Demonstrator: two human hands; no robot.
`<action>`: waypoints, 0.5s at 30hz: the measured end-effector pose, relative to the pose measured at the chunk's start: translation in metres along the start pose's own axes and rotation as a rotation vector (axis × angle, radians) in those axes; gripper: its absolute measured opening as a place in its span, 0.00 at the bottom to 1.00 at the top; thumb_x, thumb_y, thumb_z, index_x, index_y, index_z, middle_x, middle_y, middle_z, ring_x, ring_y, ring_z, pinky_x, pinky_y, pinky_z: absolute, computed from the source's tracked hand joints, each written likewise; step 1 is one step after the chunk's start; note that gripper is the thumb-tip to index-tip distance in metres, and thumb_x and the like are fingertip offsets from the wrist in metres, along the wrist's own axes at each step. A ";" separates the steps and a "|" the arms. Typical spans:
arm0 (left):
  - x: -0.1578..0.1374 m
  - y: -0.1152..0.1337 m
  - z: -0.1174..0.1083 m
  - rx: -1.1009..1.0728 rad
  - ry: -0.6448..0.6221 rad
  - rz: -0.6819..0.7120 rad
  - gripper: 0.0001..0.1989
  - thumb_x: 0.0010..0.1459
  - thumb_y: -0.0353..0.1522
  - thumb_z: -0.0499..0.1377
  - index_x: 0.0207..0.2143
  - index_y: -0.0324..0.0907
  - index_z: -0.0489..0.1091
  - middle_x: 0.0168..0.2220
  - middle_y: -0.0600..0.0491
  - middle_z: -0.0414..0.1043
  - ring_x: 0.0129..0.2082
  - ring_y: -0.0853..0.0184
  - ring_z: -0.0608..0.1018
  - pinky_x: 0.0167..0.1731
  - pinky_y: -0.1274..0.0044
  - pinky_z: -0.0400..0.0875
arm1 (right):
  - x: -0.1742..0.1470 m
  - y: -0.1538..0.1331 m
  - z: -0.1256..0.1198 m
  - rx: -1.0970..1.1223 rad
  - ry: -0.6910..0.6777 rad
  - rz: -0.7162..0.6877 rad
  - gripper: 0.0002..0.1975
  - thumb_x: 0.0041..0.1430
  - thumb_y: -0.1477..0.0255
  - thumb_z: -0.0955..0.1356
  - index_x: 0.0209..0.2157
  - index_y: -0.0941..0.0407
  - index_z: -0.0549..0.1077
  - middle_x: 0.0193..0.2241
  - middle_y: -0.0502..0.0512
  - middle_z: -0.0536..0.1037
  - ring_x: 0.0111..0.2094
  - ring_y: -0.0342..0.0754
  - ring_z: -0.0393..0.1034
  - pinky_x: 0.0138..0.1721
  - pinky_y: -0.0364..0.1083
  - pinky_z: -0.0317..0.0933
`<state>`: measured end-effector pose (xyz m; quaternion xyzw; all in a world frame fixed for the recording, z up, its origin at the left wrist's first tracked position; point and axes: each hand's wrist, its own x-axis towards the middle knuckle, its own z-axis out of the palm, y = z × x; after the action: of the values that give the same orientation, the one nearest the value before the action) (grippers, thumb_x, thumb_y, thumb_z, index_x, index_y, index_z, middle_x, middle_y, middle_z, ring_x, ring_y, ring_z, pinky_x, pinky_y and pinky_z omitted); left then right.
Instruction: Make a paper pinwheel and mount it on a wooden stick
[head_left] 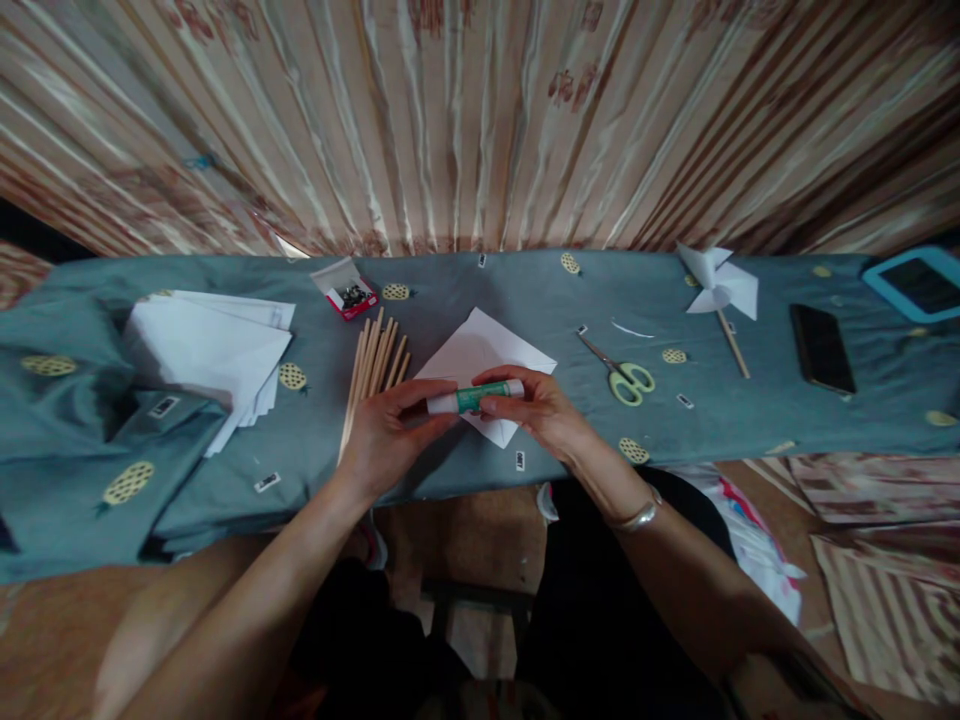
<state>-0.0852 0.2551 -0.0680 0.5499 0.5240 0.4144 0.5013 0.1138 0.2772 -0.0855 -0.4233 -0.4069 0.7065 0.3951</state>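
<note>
A green and white glue stick (486, 394) lies level between my two hands, above a square white paper sheet (484, 345). My left hand (397, 430) pinches its white left end between thumb and fingers. Around its right part close the fingers of my right hand (540, 405). The paper sits on the cloth with one corner pointing away from me, partly hidden by the hands and glue stick. Just beyond my left hand is a bundle of thin wooden sticks (375, 360). To the right of the paper rest scissors (626, 378) with light green handles.
White paper sheets (217, 345) are piled at the left. A small open red and white box (346, 290) holds dark metal bits. On the right are a paper pinwheel (720, 283) on a stick, a black phone (821, 348) and a blue-framed device (915, 285). A curtain (480, 130) hangs behind.
</note>
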 end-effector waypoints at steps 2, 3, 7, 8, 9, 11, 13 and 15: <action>-0.001 -0.003 0.001 -0.008 0.007 0.031 0.15 0.45 0.36 0.70 0.37 0.43 0.80 0.40 0.50 0.82 0.40 0.61 0.82 0.44 0.70 0.77 | 0.000 0.002 0.002 -0.039 -0.011 -0.014 0.18 0.40 0.65 0.80 0.35 0.53 0.79 0.31 0.47 0.81 0.29 0.41 0.77 0.38 0.44 0.74; -0.001 -0.004 0.000 -0.014 0.011 0.037 0.15 0.44 0.36 0.71 0.37 0.43 0.80 0.40 0.50 0.82 0.40 0.61 0.82 0.44 0.70 0.77 | 0.000 0.002 0.002 -0.057 -0.020 -0.020 0.18 0.41 0.65 0.80 0.36 0.53 0.79 0.31 0.47 0.81 0.29 0.42 0.77 0.38 0.45 0.74; 0.000 -0.004 -0.012 -0.053 0.067 -0.011 0.14 0.44 0.35 0.71 0.35 0.42 0.79 0.36 0.51 0.81 0.35 0.63 0.81 0.41 0.71 0.78 | 0.000 -0.002 -0.003 -0.076 -0.016 -0.062 0.20 0.46 0.61 0.78 0.41 0.52 0.78 0.35 0.50 0.82 0.34 0.44 0.78 0.38 0.45 0.73; 0.001 -0.004 -0.019 -0.059 0.104 -0.022 0.14 0.43 0.35 0.71 0.35 0.42 0.79 0.35 0.52 0.81 0.34 0.64 0.81 0.40 0.71 0.77 | 0.000 -0.005 -0.006 -0.071 0.001 -0.075 0.20 0.47 0.61 0.78 0.42 0.52 0.78 0.36 0.51 0.83 0.35 0.44 0.78 0.37 0.45 0.72; 0.002 -0.004 -0.027 -0.063 0.165 -0.021 0.14 0.43 0.34 0.71 0.35 0.43 0.79 0.34 0.53 0.81 0.34 0.65 0.80 0.40 0.72 0.77 | 0.000 -0.007 -0.010 -0.069 0.024 -0.089 0.20 0.48 0.60 0.77 0.42 0.52 0.78 0.37 0.52 0.83 0.35 0.44 0.78 0.37 0.45 0.72; 0.004 -0.005 -0.044 -0.054 0.324 -0.003 0.13 0.43 0.32 0.71 0.34 0.43 0.78 0.34 0.57 0.80 0.35 0.67 0.79 0.41 0.74 0.75 | -0.001 -0.012 -0.019 -0.081 0.079 -0.121 0.19 0.48 0.60 0.77 0.40 0.53 0.78 0.37 0.53 0.83 0.34 0.44 0.78 0.36 0.44 0.70; 0.005 -0.008 -0.060 -0.091 0.457 0.007 0.12 0.42 0.30 0.72 0.32 0.44 0.78 0.32 0.61 0.79 0.33 0.69 0.76 0.39 0.76 0.73 | -0.002 -0.015 -0.027 -0.119 0.139 -0.163 0.18 0.48 0.60 0.77 0.38 0.53 0.79 0.35 0.52 0.84 0.33 0.43 0.78 0.35 0.43 0.69; 0.005 -0.013 -0.074 -0.092 0.531 -0.008 0.13 0.41 0.28 0.73 0.32 0.44 0.77 0.31 0.63 0.78 0.33 0.70 0.75 0.38 0.78 0.72 | -0.003 -0.015 -0.033 -0.176 0.186 -0.202 0.17 0.47 0.59 0.77 0.36 0.54 0.79 0.33 0.52 0.83 0.32 0.43 0.77 0.34 0.43 0.68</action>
<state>-0.1589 0.2684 -0.0695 0.3967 0.6196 0.5656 0.3724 0.1479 0.2875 -0.0813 -0.4769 -0.4694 0.5826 0.4614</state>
